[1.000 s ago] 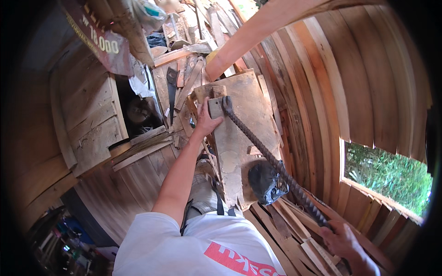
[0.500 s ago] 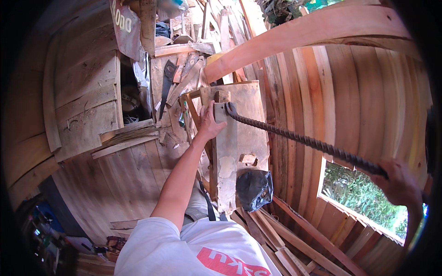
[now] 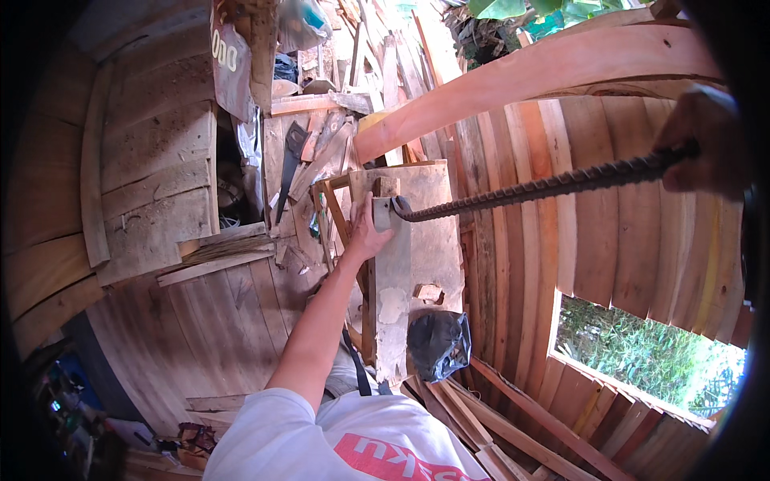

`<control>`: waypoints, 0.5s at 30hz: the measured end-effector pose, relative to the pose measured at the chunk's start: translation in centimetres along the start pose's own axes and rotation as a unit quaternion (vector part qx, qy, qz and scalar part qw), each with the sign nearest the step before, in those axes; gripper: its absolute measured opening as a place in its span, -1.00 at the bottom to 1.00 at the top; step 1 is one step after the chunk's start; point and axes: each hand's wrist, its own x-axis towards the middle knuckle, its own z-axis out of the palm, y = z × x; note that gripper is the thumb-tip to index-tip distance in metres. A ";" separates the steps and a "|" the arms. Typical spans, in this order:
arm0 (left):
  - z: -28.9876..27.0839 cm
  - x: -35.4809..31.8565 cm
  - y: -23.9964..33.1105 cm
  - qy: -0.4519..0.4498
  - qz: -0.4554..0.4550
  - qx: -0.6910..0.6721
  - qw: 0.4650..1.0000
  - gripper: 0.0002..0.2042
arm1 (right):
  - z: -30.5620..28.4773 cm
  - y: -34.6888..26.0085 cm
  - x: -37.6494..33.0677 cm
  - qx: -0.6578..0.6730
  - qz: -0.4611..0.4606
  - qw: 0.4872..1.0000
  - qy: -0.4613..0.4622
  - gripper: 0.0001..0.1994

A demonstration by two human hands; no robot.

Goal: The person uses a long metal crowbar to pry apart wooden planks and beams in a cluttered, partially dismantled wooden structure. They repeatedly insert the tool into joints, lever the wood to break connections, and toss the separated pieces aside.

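A worn grey plank (image 3: 392, 276) lies lengthwise along a wooden bench top (image 3: 437, 232) in front of me. My left hand (image 3: 369, 230) grips the plank's far end, fingers round its left edge and thumb on its top. Out at the upper right, my right hand (image 3: 702, 148) is closed round the end of a ribbed steel pry bar (image 3: 537, 188). The bar's hooked tip touches the plank's far end, beside a dark spot that may be a nail. Just beyond that end sits a small wood block (image 3: 387, 187).
A black plastic bag (image 3: 439, 345) hangs at the bench's near right. Left of the bench lies a handsaw (image 3: 292, 164) among offcuts. A thick curved timber (image 3: 545, 76) crosses overhead right. Board walls (image 3: 505, 256) with a window opening (image 3: 642, 345) stand at right.
My right hand has swung the bar's far end upward, away from me, while the hook stays at the plank's end. My left hand keeps its hold.
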 end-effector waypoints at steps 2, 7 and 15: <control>0.1 -0.2 0.4 -0.003 -0.019 0.007 1.000 0.03 | -1.7 -0.8 0.7 -0.017 0.029 0.999 -0.015 -0.86; 0.2 -0.2 0.0 0.001 -0.011 0.005 1.000 0.03 | -4.5 -1.5 2.2 -0.026 0.091 0.989 -0.117 -0.85; 0.7 -0.1 -1.0 -0.001 -0.010 -0.023 1.000 0.04 | -5.8 -0.5 3.6 -0.025 0.119 0.984 -0.131 -0.80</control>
